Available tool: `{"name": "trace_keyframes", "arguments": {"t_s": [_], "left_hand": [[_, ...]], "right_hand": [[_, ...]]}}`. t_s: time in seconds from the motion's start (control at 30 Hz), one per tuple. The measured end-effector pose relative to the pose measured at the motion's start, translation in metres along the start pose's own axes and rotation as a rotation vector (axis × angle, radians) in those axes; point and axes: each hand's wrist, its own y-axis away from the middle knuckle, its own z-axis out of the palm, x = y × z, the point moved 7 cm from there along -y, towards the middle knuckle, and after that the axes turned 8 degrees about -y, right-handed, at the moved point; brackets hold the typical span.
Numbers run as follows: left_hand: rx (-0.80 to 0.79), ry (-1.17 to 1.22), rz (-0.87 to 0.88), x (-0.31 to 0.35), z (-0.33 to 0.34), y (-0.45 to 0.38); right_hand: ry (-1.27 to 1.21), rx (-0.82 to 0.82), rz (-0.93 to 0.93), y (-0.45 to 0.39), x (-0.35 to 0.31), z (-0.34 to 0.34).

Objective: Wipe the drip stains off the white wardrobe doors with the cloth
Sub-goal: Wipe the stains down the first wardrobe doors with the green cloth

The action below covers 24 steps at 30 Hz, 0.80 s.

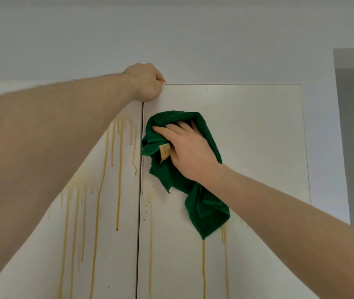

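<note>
**Doors partly wiped, many drips left**

Doors first: the right door (247,126) looks clean near its top, around the green cloth (202,203). The right hand (190,152) presses the cloth flat on that door, just right of the gap (141,169) between the doors, fingers spread and partly tucked into a fold. The left hand (144,82) curls over the door's top corner, above the gap. I think most work is left (the left door (98,244) is full of yellow drips (119,169), and more run below the cloth). The cloth has a yellow smear. No words or labels show anywhere.
</note>
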Motion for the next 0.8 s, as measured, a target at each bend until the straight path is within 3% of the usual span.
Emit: {"name": "trace_keyframes", "arguments": {"t_s": [0.2, 0.6, 0.8], "left_hand": [[0.008, 0.017, -0.015, -0.003, 0.001, 0.000], [0.009, 0.056, -0.026, -0.006, 0.004, 0.004], [0.016, 0.025, -0.004, -0.006, 0.008, 0.002]], "right_hand": [[0.078, 0.014, -0.014, 0.017, 0.022, -0.016], [0.135, 0.192, 0.302, 0.078, 0.125, -0.121], [0.004, 0.245, 0.374, 0.069, 0.117, -0.131]]}}
